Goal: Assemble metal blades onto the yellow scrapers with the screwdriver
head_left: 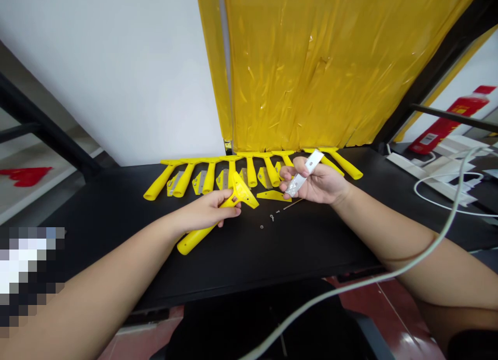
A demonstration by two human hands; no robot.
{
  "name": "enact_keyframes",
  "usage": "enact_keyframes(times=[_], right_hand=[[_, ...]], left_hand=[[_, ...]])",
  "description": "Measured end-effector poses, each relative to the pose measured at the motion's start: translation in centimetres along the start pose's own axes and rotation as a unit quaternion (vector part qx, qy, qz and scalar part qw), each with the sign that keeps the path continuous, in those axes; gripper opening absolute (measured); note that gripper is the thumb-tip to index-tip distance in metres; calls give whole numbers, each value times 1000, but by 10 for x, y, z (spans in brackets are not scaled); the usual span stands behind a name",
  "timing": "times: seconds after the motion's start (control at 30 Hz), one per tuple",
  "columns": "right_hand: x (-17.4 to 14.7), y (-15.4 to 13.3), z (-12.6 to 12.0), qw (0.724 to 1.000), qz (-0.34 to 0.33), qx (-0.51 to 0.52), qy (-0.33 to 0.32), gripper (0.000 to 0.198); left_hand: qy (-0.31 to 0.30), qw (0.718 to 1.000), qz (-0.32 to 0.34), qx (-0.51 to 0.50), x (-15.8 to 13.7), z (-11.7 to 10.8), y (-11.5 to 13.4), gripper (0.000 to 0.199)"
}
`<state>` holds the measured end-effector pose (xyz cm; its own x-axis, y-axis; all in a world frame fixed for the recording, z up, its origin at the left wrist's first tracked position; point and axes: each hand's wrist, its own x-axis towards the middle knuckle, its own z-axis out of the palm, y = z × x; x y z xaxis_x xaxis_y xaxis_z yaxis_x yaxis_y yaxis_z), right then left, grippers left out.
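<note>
Black desk point(233, 272), left hand point(213, 210) wrapped round a yellow scraper point(198, 239), right hand point(322, 184) pinching a metal plate point(306, 171) at its fingertips; tiny loose screws point(272, 218) lie between the hands, so a careless sweep of either could scatter them.

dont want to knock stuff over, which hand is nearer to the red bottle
Right. The right hand is left of the red bottle and closer to the person, holding a flat strip; the left hand is farther left, gripping a yellow scraper.
</note>
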<state>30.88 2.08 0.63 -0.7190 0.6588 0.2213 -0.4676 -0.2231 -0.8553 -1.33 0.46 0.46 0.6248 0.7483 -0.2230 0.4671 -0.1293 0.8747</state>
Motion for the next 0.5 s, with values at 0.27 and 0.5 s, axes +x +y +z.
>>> enact_keyframes(times=[0.27,0.5], right_hand=[[1,5,0,996,44,-80,25,15],[3,20,-6,951,75,-294,60,29]], left_hand=[[6,1000,-3,-5,-1,1,2,28],[16,1000,9,-15,-1,1,1,27]])
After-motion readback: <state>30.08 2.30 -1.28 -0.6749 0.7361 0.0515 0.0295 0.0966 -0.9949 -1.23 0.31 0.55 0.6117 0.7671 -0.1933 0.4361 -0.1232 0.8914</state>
